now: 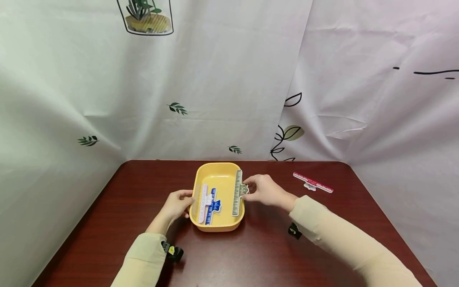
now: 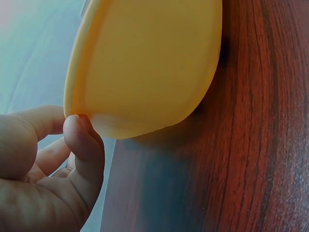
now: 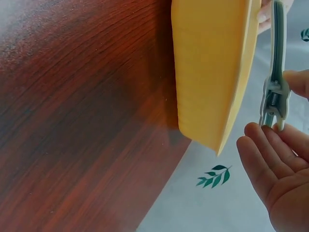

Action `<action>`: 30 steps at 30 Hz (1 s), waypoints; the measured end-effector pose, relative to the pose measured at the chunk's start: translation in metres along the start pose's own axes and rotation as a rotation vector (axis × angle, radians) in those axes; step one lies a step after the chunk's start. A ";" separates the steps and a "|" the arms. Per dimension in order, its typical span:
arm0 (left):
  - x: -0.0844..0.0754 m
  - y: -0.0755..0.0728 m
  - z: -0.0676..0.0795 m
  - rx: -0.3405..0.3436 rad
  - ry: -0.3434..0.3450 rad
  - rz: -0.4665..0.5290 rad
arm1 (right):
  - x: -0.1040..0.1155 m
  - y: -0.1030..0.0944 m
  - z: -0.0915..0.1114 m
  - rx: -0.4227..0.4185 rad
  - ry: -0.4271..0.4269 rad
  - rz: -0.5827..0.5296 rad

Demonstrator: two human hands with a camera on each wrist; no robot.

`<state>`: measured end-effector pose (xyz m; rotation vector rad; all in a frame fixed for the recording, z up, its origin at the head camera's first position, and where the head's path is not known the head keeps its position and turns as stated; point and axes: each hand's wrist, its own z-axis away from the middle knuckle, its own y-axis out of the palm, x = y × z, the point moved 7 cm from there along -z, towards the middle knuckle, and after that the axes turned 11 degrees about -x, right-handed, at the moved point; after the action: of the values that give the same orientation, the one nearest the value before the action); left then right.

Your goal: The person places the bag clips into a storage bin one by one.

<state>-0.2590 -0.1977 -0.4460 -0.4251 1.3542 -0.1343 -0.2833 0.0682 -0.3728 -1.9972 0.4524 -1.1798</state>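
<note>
Left hand: fingers pinching the left rim of the yellow tray
Right hand: fingers gripping the green clip
Green clip: held over the tray's right edge
Pink clip, blue clip: side by side inside the tray, toward the left
Red clip: on the tabletop, well right of the tray

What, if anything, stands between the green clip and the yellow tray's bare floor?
Perhaps the yellow tray's right rim, which the green clip's handle overlaps in the head view; the pale pink clip and blue clip lie farther left.
</note>
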 end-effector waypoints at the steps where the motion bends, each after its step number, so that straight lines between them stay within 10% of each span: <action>1: 0.000 0.000 0.000 0.001 0.001 0.001 | 0.001 0.001 -0.001 0.004 -0.004 0.014; 30: 0.002 0.000 -0.002 0.011 0.009 0.010 | 0.029 0.031 -0.019 0.171 -0.142 0.364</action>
<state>-0.2608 -0.1990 -0.4485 -0.4088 1.3641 -0.1359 -0.2827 0.0221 -0.3738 -1.7461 0.5920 -0.8177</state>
